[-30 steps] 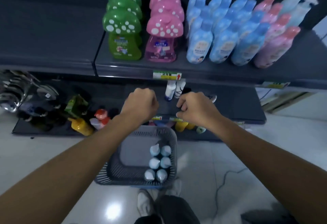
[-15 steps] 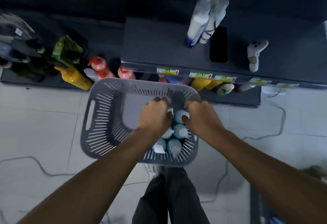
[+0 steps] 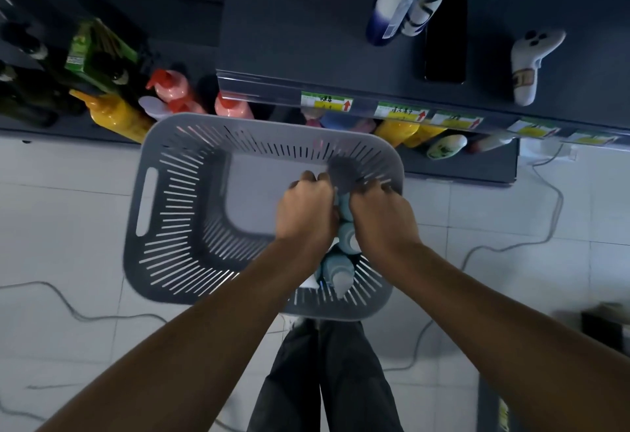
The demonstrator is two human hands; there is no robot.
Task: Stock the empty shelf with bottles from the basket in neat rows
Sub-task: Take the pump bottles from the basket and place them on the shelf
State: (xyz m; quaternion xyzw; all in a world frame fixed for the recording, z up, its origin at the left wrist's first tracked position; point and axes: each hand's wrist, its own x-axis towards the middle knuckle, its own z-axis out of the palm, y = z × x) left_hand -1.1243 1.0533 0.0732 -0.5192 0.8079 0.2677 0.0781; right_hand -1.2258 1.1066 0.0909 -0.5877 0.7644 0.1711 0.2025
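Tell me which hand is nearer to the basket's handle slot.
Left. The left hand is inside the basket, on the side toward the handle slot, with bare basket floor between them. The right hand is farther, by the opposite wall.

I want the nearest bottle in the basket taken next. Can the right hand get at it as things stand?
Probably yes. The nearest bottle stands uncovered in the basket, just behind the right hand, with nothing over its cap; that hand is closed around another bottle, though.

Black phone [image 3: 445, 39] beside white controller [image 3: 530, 65]; cables [image 3: 504, 247] (perhaps two) cross floor.
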